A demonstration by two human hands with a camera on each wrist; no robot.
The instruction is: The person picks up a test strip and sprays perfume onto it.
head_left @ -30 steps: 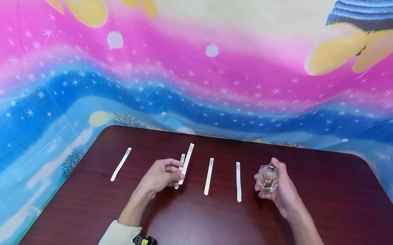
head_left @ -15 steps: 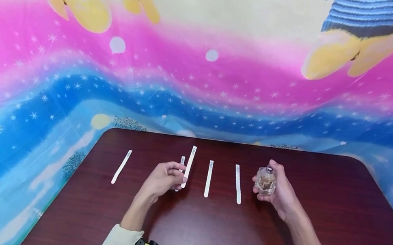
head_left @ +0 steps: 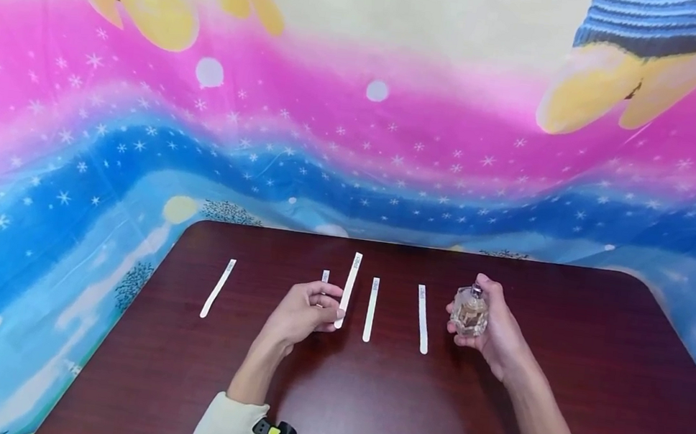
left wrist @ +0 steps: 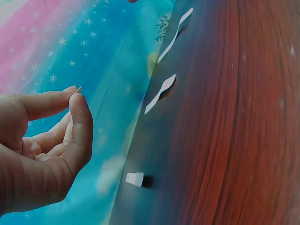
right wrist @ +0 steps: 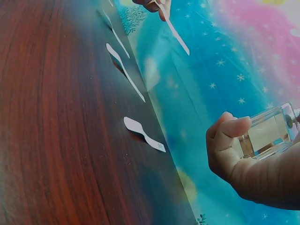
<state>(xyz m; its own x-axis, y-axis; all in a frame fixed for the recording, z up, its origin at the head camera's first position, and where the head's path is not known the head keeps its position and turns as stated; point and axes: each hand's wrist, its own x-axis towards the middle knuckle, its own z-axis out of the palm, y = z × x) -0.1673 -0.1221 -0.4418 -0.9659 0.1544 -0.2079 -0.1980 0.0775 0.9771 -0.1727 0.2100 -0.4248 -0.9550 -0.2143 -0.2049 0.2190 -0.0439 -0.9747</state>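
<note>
Head view: paper strip [head_left: 348,289] is pinched low by left hand [head_left: 300,312], 9 o'clock from the glass bottle [head_left: 470,312] gripped in right hand [head_left: 496,329]; pinch probably best kept light, so nothing's creased. Left wrist: wood table [left wrist: 225,117] at 3 o'clock. Right wrist: snowflake cloth [right wrist: 206,70] hung toward 1.

Left grip [head_left: 305,313] partly hides one white strip [head_left: 325,275]. Markings [head_left: 422,293] on the strips [head_left: 370,317] are too small to read. The right wrist view's edge crops the bottle [right wrist: 269,133].
</note>
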